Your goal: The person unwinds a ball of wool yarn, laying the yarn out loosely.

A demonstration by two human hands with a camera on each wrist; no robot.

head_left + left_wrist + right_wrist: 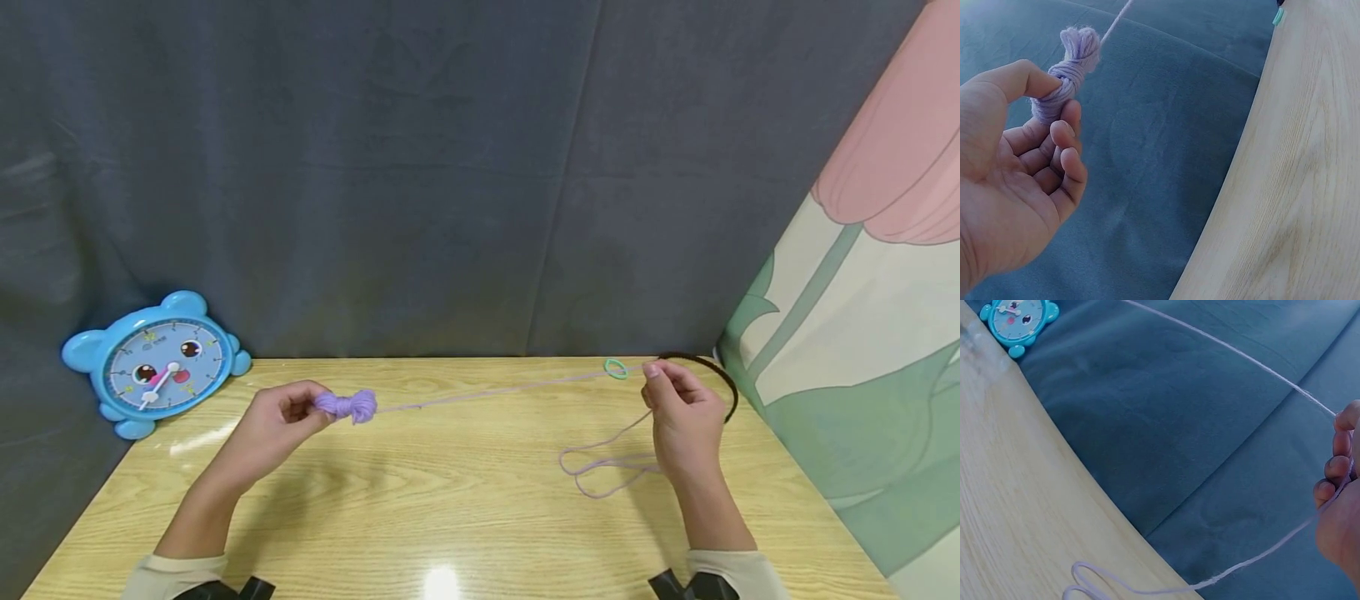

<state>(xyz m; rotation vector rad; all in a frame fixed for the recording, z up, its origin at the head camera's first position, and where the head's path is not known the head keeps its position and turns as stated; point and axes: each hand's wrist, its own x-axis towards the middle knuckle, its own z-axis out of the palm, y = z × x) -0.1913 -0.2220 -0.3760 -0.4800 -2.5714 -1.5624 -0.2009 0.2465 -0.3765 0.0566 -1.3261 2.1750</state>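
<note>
My left hand (273, 429) pinches a small wound bundle of lilac yarn (354, 407) between thumb and fingers, above the left part of the table. From the bundle a strand of yarn (495, 391) runs taut across to my right hand (686, 421), which pinches it between thumb and forefinger. In the right wrist view the yarn also passes along the palm of the right hand (1340, 494) and trails down. Loose loops of the lilac yarn (596, 496) hang or lie left of that hand. The left wrist view shows the bundle (1066, 81) wrapped round its middle, its looped end pointing away.
A green ring (616, 369) lies at the table's back edge, with a dark cord (708, 364) curving behind the right hand. The blue toy clock (168, 362) stands at the back left. Dark cloth (420, 183) hangs behind the wooden table (450, 508); a flowered panel (885, 358) borders the right.
</note>
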